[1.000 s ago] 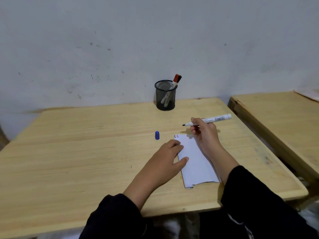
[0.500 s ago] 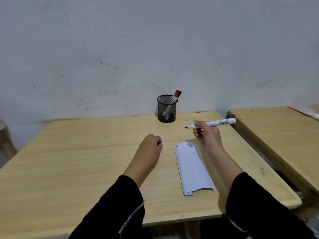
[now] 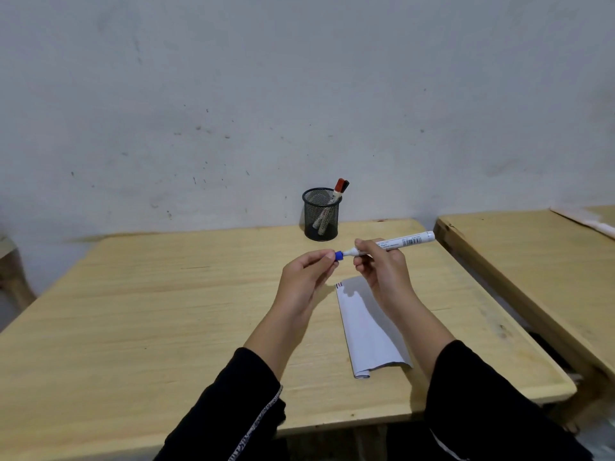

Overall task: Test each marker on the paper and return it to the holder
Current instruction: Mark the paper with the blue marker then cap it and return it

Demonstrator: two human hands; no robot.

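Observation:
My right hand grips a white marker held roughly level above the table, its tip pointing left. My left hand pinches the small blue cap, which sits right at the marker's tip. Below the hands lies a folded white paper with short ink marks at its top left corner. At the back of the table stands a black mesh holder with two markers in it, one red-capped and one black-capped.
The wooden table ends at a near edge by my black sleeves. A second wooden table stands to the right across a narrow gap. A grey wall rises right behind the holder.
My left hand left the paper, picked the blue cap off the table and lifted it to the marker's tip. My right hand stayed raised with the marker.

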